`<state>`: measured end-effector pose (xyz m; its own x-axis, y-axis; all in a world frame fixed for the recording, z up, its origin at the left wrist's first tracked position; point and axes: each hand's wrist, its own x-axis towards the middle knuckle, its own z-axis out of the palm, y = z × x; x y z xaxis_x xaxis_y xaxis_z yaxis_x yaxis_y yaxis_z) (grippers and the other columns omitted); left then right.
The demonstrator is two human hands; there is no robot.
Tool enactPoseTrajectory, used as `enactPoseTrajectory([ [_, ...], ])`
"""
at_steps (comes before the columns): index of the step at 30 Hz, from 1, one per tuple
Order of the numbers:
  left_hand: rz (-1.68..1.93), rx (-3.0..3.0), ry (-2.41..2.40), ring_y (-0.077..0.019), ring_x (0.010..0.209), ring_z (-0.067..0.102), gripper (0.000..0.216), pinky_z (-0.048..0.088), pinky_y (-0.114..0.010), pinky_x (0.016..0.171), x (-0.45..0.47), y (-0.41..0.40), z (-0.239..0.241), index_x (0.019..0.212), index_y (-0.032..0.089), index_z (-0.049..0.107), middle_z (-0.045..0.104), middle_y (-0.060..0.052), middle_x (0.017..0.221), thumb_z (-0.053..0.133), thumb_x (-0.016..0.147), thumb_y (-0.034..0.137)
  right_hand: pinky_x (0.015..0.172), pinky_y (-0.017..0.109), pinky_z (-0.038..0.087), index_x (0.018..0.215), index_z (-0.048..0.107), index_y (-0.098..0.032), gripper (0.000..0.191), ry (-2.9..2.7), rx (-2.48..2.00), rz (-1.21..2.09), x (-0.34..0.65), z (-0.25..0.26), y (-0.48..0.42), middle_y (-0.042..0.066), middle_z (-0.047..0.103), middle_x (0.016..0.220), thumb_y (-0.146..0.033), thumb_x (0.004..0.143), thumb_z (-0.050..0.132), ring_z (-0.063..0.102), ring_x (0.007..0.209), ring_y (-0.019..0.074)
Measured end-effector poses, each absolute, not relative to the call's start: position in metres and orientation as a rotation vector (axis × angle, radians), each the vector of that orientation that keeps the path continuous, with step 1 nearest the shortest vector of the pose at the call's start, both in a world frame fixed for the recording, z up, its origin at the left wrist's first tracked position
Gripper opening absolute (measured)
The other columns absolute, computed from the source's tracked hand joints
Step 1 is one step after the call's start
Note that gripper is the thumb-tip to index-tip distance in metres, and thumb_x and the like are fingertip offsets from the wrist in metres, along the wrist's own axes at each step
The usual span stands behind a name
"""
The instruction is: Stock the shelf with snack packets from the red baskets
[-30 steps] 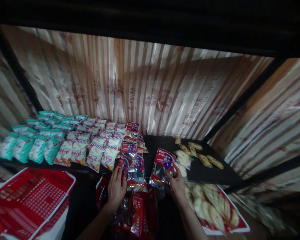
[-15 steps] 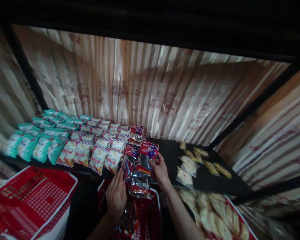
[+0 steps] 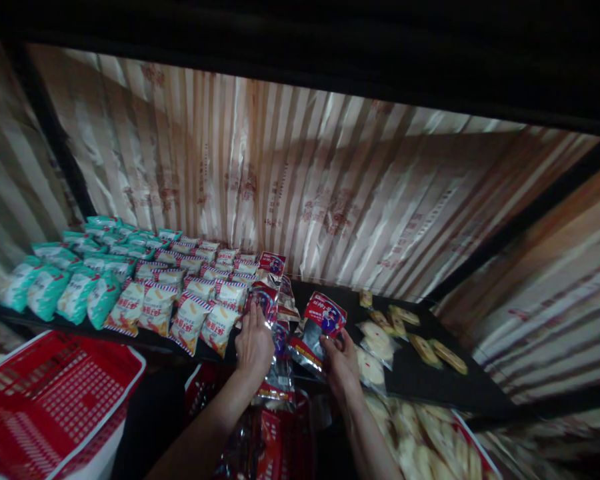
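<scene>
My right hand grips a shiny red, purple and black snack packet by its right edge, with the thumb on its front. The packet is tilted just above the shelf's front part. My left hand lies with outstretched fingers on another red-and-purple packet at the end of the rows. Beside that hand, a similar packet hangs over the front edge of the shelf. One more such packet stands at the back. Below my arms, a red basket holds several dark, shiny packets.
On the black shelf, white snack bags and teal bags stand in rows at left. Clear-wrapped pale round breads and yellow packs lie at right. A red basket sits lower left; wrapped breads fill another lower right.
My right hand has moved right with its packet, away from the others. My left hand has gone up and forward from the shelf's front edge onto a packet.
</scene>
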<state>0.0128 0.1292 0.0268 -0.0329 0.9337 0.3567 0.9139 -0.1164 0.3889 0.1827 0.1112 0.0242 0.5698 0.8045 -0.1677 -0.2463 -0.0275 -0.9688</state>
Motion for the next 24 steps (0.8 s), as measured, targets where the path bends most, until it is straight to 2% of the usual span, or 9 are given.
enactPoseTrajectory([
  [6,0.862,2.162,2.144,-0.0323,0.106,0.054,0.05,0.053,-0.041,0.074,0.024,0.164,0.026,0.121,0.002,0.052,0.053,-0.023,0.124,0.032,0.075,0.001,0.063,0.026,0.051,0.121,0.042,-0.025,0.073,-0.499,-1.293,0.943,0.187,0.012,0.107,-0.004,0.065,0.076,-0.032,0.054,0.072,0.063,0.068,0.0159],
  [10,0.848,2.128,2.213,-0.0321,0.104,0.055,0.042,0.051,-0.041,0.078,0.026,0.175,0.023,0.118,0.002,0.055,0.056,-0.023,0.12,0.039,0.08,0.012,0.066,0.027,0.051,0.119,0.044,-0.025,0.07,-0.503,-1.25,0.959,0.187,0.01,0.107,-0.003,0.066,0.078,-0.031,0.055,0.072,0.064,0.071,0.016],
  [14,0.924,2.055,2.124,-0.033,0.11,0.052,0.045,0.047,-0.045,0.087,0.024,0.176,0.021,0.119,0.001,0.053,0.053,-0.024,0.123,0.042,0.083,0.027,0.065,0.026,0.051,0.118,0.043,-0.023,0.072,-0.481,-1.244,0.985,0.178,0.013,0.113,-0.003,0.066,0.079,-0.029,0.053,0.073,0.064,0.071,0.0162],
  [19,1.183,1.905,1.889,-0.0248,0.118,0.049,0.04,0.041,-0.04,0.099,0.012,0.171,0.007,0.116,0.004,0.055,0.055,-0.018,0.123,0.035,0.083,0.014,0.065,0.029,0.052,0.123,0.04,-0.023,0.075,-0.629,-1.248,1.096,0.154,0.02,0.127,-0.003,0.067,0.075,-0.03,0.055,0.071,0.064,0.068,0.0176],
  [22,1.304,1.8,1.775,-0.0227,0.119,0.048,0.042,0.041,-0.042,0.1,0.006,0.161,-0.001,0.119,0.009,0.052,0.056,-0.015,0.123,0.032,0.082,0.01,0.069,0.03,0.052,0.126,0.037,-0.023,0.077,-0.739,-1.229,1.153,0.137,0.024,0.142,0.0,0.068,0.085,-0.029,0.057,0.07,0.065,0.076,0.0191],
  [24,1.357,1.845,1.678,-0.0216,0.124,0.043,0.045,0.039,-0.043,0.102,0.005,0.152,-0.005,0.125,0.01,0.047,0.052,-0.014,0.129,0.03,0.083,0.009,0.073,0.032,0.051,0.13,0.034,-0.022,0.08,-0.807,-1.257,1.102,0.128,0.025,0.154,0.002,0.069,0.092,-0.029,0.058,0.068,0.065,0.082,0.0201],
])
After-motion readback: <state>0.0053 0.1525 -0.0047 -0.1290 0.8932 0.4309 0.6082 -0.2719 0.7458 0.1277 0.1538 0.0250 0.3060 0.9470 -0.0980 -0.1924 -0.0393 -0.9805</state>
